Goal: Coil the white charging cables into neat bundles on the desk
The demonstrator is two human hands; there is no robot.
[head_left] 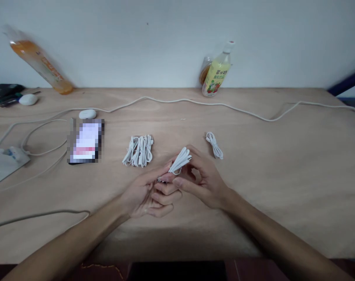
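A coiled white cable (181,159), folded into a narrow bundle, is held up above the middle of the table. My left hand (149,193) grips its lower end between thumb and fingers, the other fingers curled below. My right hand (208,181) is closed about the same bundle from the right, its fingers behind the loops and its thumb near the lower end. What exactly the right fingertips pinch is partly hidden. Left of my hands lie several bundled white cables (138,151) side by side. Another single white cable bundle (214,145) lies to the right.
A phone (86,140) lies at left, a white case (87,114) behind it. Against the wall lean an orange drink bottle (42,66) and a yellow drink bottle (217,72). One long white cord (165,101) crosses the table's back; a white packet (7,166) sits far left.
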